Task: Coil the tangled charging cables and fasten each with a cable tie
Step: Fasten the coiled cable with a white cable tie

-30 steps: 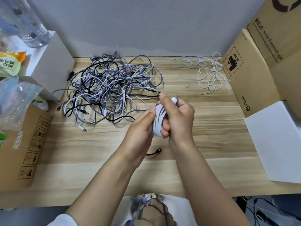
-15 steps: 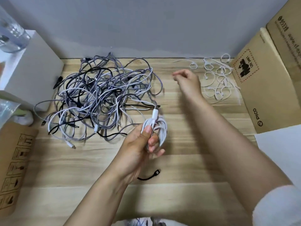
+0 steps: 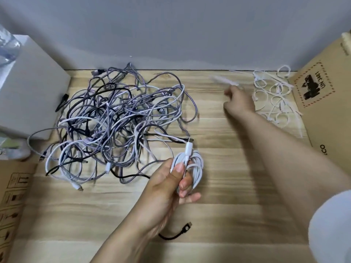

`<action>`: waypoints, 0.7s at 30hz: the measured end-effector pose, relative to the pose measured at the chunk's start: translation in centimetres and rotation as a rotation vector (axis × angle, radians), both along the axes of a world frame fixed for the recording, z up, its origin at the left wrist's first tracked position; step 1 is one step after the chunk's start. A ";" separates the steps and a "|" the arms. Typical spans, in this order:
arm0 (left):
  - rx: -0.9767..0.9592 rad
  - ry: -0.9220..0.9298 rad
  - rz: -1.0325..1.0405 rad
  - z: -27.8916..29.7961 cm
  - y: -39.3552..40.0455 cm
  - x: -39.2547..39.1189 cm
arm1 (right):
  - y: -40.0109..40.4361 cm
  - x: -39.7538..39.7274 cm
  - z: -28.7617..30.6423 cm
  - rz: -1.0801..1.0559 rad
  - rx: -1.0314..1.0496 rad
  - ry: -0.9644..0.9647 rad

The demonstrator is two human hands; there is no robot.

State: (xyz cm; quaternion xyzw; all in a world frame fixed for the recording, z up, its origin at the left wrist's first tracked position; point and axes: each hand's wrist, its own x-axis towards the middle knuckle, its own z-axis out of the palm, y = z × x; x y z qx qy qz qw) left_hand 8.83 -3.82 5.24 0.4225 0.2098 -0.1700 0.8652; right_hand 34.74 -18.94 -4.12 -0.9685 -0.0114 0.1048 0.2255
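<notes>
My left hand (image 3: 167, 188) grips a coiled white charging cable (image 3: 196, 164) above the wooden table (image 3: 228, 215), thumb pressed on the coil, its white plug pointing up. A large tangle of grey, white and black cables (image 3: 117, 120) lies at the table's left and back. My right hand (image 3: 238, 100) is stretched out at the back right, blurred, beside the pile of white cable ties (image 3: 273, 97). It pinches one white tie (image 3: 224, 80), which streaks out to the left of the fingers.
A short black cable end (image 3: 176, 234) lies on the table below my left hand. A white box (image 3: 32, 88) stands at the left with a plastic bottle (image 3: 7, 48) on it. Cardboard boxes flank the table at the right (image 3: 322, 114) and lower left (image 3: 11, 205).
My right hand let go of the coil, reached to the back right to the tie pile and now lifts a tie. My left hand kept the coil and sank slightly.
</notes>
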 end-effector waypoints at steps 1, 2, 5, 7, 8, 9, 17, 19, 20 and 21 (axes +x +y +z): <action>0.000 0.001 -0.001 -0.1 0.0 0.0 | 0.1 -0.6 -0.1 0.008 0.028 -0.052; 0.000 0.003 0.001 -0.1 0.0 0.0 | 0.1 -1.4 -0.2 0.017 0.052 -0.091; -0.002 0.001 0.002 -0.1 0.0 -0.2 | 0.3 -3.1 -0.2 0.015 0.067 -0.127; -0.004 -0.005 -0.002 0.2 0.0 -0.7 | 0.3 -3.6 -0.2 -0.026 0.082 -0.114; -0.005 -0.007 -0.001 0.3 0.0 -0.9 | 0.4 -3.6 -0.1 -0.052 0.100 -0.110; -0.008 -0.006 0.000 0.4 0.0 -1.1 | 0.5 -3.4 0.1 -0.080 0.122 -0.111; -0.024 0.014 0.024 -0.2 0.7 -0.9 | 5.6 -2.9 -0.3 0.095 0.253 -0.076; -0.027 0.023 0.035 -0.3 1.0 -0.8 | 6.9 -3.0 -1.1 0.151 0.238 -0.051; -0.032 0.026 0.040 -0.3 1.1 -0.8 | 7.3 -3.0 -1.5 0.160 0.215 -0.043; -0.035 0.029 0.043 -0.3 1.2 -0.7 | 7.5 -3.0 -1.8 0.161 0.178 -0.036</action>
